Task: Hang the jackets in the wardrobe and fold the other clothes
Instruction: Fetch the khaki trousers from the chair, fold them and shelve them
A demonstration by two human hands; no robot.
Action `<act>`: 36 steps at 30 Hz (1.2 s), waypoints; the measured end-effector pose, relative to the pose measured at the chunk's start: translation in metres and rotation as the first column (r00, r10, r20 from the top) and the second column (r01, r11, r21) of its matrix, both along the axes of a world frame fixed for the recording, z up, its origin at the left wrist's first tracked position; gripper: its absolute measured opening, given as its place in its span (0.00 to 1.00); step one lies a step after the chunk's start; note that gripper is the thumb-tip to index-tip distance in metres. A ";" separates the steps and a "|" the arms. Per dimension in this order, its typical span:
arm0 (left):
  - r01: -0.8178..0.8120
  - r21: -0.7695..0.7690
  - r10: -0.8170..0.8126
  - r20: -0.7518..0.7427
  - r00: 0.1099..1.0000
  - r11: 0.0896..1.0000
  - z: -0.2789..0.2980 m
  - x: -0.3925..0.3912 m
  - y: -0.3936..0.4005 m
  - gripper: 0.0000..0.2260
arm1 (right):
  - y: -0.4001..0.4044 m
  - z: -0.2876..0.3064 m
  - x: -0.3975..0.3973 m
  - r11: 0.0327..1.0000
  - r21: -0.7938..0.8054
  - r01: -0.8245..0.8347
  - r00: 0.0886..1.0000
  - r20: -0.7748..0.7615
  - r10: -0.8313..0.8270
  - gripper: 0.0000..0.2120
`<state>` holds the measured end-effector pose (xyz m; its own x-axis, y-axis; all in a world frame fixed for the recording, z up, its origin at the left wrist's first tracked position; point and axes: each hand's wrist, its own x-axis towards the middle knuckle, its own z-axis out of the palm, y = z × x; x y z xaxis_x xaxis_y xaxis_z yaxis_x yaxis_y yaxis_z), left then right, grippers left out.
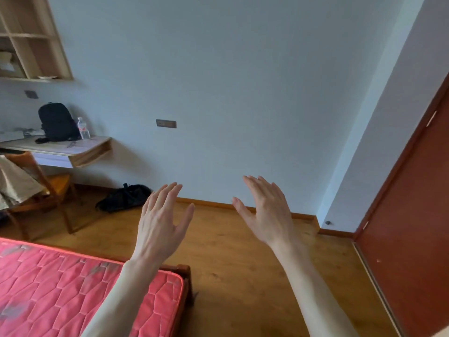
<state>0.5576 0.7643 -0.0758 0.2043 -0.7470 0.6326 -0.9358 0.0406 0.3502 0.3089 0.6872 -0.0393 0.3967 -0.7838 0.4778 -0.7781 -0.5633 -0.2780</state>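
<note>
My left hand [161,223] and my right hand [266,211] are raised in front of me over the wooden floor, fingers straight and spread, holding nothing. A beige garment [17,183] hangs over the wooden chair [52,190] at the far left. The bare red quilted mattress [73,288] fills the lower left, below my left forearm. A dark red-brown door panel [413,215] stands at the right edge; whether it belongs to the wardrobe I cannot tell.
A wall-mounted desk [80,152] at the left carries a black backpack [57,122] and a water bottle [83,128]. A black bag [124,198] lies on the floor by the wall. Open shelves [31,40] hang at the upper left.
</note>
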 end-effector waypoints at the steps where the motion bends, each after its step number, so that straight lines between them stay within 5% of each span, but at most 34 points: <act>1: -0.007 0.004 0.007 -0.003 1.000 1.000 0.000 0.011 -0.012 0.27 | -0.014 0.002 0.011 1.000 0.004 -0.004 1.000 0.018 0.004 0.36; 8: -0.036 0.015 0.036 0.032 0.999 0.999 0.000 0.071 -0.098 0.26 | -0.099 -0.005 0.081 0.997 0.065 -0.050 0.991 0.131 0.042 0.34; 20: -0.131 0.052 0.130 0.029 0.991 0.990 -0.015 0.130 -0.220 0.26 | -0.236 -0.023 0.158 0.991 0.046 -0.124 0.987 0.103 0.119 0.33; 36: -0.355 0.075 0.355 0.016 0.935 0.932 -0.011 0.204 -0.474 0.28 | -0.539 -0.024 0.260 0.937 0.035 -0.348 0.936 0.074 0.345 0.33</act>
